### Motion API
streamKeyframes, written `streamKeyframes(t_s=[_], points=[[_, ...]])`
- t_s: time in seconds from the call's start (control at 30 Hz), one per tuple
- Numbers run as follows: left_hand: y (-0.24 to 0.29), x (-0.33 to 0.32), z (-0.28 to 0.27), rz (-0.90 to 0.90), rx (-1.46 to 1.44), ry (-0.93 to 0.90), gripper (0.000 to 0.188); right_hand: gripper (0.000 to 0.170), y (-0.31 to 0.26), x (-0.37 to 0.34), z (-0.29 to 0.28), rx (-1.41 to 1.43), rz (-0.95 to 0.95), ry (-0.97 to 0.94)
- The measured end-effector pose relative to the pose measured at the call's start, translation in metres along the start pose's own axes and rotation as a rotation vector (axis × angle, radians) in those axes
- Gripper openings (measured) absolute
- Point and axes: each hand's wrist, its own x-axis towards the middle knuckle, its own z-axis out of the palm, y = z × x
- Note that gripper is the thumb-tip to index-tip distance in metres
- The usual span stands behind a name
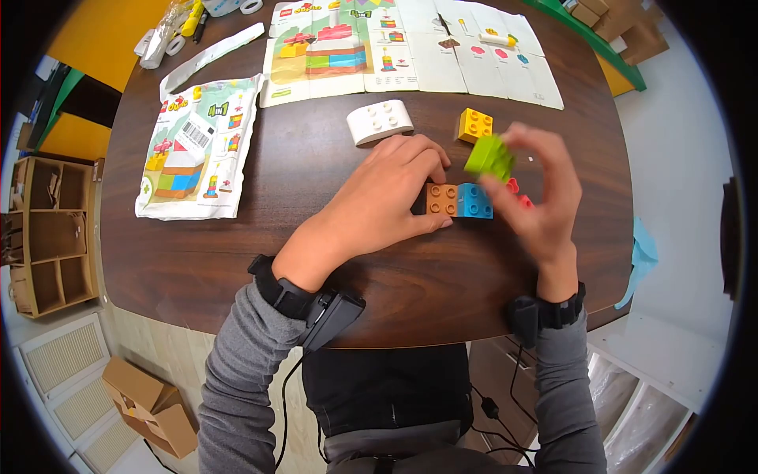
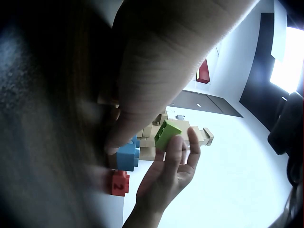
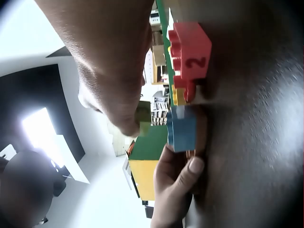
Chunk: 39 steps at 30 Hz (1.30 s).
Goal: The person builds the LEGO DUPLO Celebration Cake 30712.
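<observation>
My left hand point(image 1: 375, 189) holds an orange-brown toy brick point(image 1: 442, 201) on the table, thumb at its near side and fingers at its far side. Directly right of that brick is a blue brick point(image 1: 477, 204), its studs facing up. In my right hand point(image 1: 549, 193), a lime-green brick point(image 1: 489, 158) is pinched between thumb and fingers. The left wrist view shows this green brick point(image 2: 167, 135) raised above the level of the blue brick point(image 2: 126, 157). A red brick marked 2 point(image 3: 194, 51) stands beyond the blue one, partly hidden by my right hand in the head view.
Behind the hands are a yellow brick point(image 1: 475, 125) and a white rounded brick point(image 1: 379, 122). A printed bag point(image 1: 197, 150) lies at the left. An unfolded instruction sheet point(image 1: 410, 55) covers the table's far side, with tape and markers point(image 1: 189, 22) at the far left corner.
</observation>
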Motion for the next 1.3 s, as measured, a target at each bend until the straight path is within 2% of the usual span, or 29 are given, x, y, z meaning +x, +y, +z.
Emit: streamKeyframes(t_s=[0.07,0.1,0.17,0.27,0.57,1.0,1.3], points=[[0.002,0.0,-0.003,-0.017,-0.016,0.004,0.042,0.046,-0.009,-0.002,0.005,0.108,-0.296,-0.184],[0.003,0.0,-0.003,-0.03,-0.035,0.007,0.044,0.046,-0.01,-0.003,0.007,0.111,-0.295,-0.186],[0.003,-0.001,-0.002,-0.037,-0.058,0.022,0.046,0.042,-0.009,-0.005,0.011,0.028,-0.292,-0.375],[0.001,-0.001,-0.001,-0.028,-0.055,0.025,0.047,0.037,-0.007,-0.006,0.009,0.025,-0.245,-0.457],[-0.001,-0.002,-0.001,0.007,-0.007,0.008,0.04,0.031,-0.008,-0.009,0.01,0.062,-0.162,-0.465],[-0.005,-0.001,0.0,0.021,-0.026,0.003,0.038,0.027,-0.004,-0.003,0.002,0.069,-0.163,-0.513],[-0.003,0.0,0.0,0.009,-0.027,0.017,0.043,0.028,-0.002,-0.001,0.001,0.091,-0.067,-0.533]])
